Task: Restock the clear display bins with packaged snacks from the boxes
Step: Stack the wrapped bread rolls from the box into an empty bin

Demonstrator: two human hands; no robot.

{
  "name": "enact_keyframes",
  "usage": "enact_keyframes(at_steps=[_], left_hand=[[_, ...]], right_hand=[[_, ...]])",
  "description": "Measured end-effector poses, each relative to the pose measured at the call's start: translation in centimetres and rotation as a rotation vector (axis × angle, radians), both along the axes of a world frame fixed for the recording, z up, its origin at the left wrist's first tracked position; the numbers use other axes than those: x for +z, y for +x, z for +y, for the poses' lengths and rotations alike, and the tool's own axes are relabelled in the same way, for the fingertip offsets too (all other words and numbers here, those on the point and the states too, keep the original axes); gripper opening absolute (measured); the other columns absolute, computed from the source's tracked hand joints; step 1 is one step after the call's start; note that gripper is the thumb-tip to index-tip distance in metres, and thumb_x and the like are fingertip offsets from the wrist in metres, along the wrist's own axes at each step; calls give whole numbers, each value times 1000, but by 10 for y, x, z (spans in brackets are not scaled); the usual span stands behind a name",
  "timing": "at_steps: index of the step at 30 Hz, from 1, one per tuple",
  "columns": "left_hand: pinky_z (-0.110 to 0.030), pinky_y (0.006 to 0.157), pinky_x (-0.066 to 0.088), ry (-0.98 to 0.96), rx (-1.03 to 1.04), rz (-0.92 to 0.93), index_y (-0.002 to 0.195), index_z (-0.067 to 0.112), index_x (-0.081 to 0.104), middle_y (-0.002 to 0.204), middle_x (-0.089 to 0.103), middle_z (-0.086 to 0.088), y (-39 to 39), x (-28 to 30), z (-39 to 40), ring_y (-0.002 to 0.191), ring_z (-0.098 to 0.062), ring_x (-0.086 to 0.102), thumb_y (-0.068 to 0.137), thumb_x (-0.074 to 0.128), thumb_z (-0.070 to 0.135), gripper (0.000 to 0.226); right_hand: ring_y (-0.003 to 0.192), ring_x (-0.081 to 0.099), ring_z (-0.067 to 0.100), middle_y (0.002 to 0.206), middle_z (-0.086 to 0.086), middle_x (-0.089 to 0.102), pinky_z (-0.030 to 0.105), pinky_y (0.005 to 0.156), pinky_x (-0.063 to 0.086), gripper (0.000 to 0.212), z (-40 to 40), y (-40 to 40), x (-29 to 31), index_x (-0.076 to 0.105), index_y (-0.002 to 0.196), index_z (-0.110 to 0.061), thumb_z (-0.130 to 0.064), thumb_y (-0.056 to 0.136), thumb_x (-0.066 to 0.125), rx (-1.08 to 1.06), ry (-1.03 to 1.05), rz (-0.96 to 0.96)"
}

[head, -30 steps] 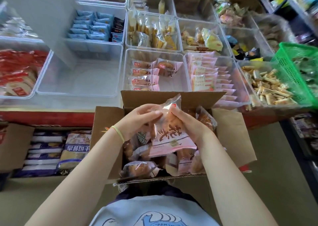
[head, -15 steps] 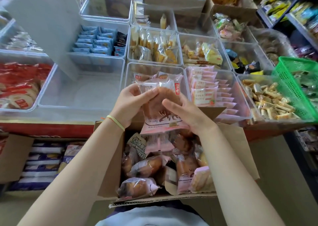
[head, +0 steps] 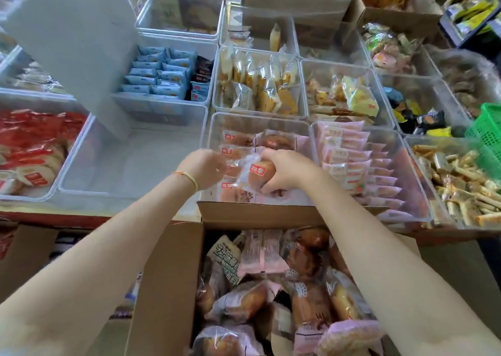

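My right hand [head: 288,170] grips a pink-wrapped bread packet [head: 253,172] with a red label, low inside the clear display bin [head: 214,128] in the front row. Several of the same packets lie stacked along that bin's left side. My left hand [head: 204,167] reaches over the bin's near left corner and touches the packet's wrapper edge; its fingertips are blurred. Below my arms an open cardboard box [head: 168,274] holds several more pink bread packets [head: 263,252].
An empty clear bin [head: 78,166] stands to the left, with a white panel [head: 73,38] leaning over it. A bin of pink flat packets [head: 344,155] is to the right. A green basket [head: 485,136] sits at the far right. Other filled bins line the back rows.
Both hands lifted the bread packet out of the cardboard box and carried it forward into the clear bin. The packet now sits lower among the stacked ones.
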State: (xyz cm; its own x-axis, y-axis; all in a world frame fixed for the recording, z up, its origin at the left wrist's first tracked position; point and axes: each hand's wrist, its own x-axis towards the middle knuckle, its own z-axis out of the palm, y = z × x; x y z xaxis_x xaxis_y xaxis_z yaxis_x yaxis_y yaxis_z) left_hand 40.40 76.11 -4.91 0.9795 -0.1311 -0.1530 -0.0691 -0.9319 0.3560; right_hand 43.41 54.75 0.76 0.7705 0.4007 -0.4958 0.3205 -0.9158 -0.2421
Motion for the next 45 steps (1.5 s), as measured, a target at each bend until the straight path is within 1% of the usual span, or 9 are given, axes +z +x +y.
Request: enact_keyframes(at_steps=[4, 9, 21, 25, 30, 34, 39, 42, 45], left_hand=[[-35, 97, 32, 443, -312, -56, 115, 29, 68, 110, 68, 7, 23, -26, 0, 110, -17, 56, 91, 55, 25, 27], [-37, 101, 27, 633, -395, 22, 129, 30, 52, 117, 66, 5, 27, -51, -5, 113, -19, 53, 94, 53, 45, 38], [-40, 92, 31, 230, -233, -246, 83, 21, 67, 79, 70, -2, 25, -53, 3, 82, -25, 64, 79, 69, 16, 7], [-37, 97, 28, 403, -308, -60, 93, 24, 66, 93, 70, 3, 19, -56, 1, 94, -21, 60, 89, 56, 18, 11], [-36, 97, 31, 525, -400, 24, 99, 29, 69, 100, 69, 7, 24, -59, -4, 99, -17, 58, 94, 57, 26, 13], [-36, 97, 32, 495, -421, 67, 102, 30, 69, 108, 69, 7, 24, -56, -4, 101, -18, 57, 97, 50, 36, 21], [-38, 93, 48, 97, -361, 170, 134, 38, 51, 140, 48, 4, 16, -44, -11, 124, -24, 52, 94, 49, 31, 41], [-42, 101, 43, 243, -449, 207, 147, 45, 34, 149, 37, 0, 12, -54, -13, 133, -26, 41, 98, 42, 41, 50], [-42, 101, 40, 347, -487, 170, 149, 44, 27, 145, 37, 0, 13, -63, -16, 130, -26, 39, 98, 35, 57, 54]], right_hand=[[105, 60, 24, 119, -4, 62, 39, 81, 55, 74, 16, 5, -33, 46, 130, -30, -46, 68, 83, 145, -111, 57], [99, 59, 26, 127, 4, 57, 38, 75, 53, 75, 29, 8, -59, 36, 142, -23, -37, 81, 78, 244, -144, 198], [125, 52, 29, 143, 6, 51, 34, 92, 49, 60, 47, 5, -74, 40, 150, -25, -40, 96, 61, 319, -186, 235], [122, 51, 33, 141, 12, 50, 38, 94, 48, 63, 55, 1, -85, 31, 152, -25, -43, 98, 57, 355, -280, 253], [80, 55, 19, 99, -5, 46, 28, 54, 44, 36, 42, 9, -58, 49, 124, -19, -14, 92, 64, 267, -198, 239], [86, 63, 30, 118, 9, 50, 39, 69, 56, 16, 41, 10, -72, 60, 108, -5, -10, 93, 61, 256, -293, 319], [104, 55, 26, 125, 6, 54, 34, 77, 53, 20, 37, 19, -90, 60, 110, -16, -10, 91, 62, 250, -213, 400], [107, 58, 22, 124, -4, 46, 33, 79, 57, 32, 22, 27, -76, 59, 122, -30, -15, 94, 58, 133, -119, 507], [100, 64, 23, 125, -1, 56, 38, 84, 58, 24, 12, 32, -71, 64, 120, -24, -26, 99, 53, -33, -42, 307]])
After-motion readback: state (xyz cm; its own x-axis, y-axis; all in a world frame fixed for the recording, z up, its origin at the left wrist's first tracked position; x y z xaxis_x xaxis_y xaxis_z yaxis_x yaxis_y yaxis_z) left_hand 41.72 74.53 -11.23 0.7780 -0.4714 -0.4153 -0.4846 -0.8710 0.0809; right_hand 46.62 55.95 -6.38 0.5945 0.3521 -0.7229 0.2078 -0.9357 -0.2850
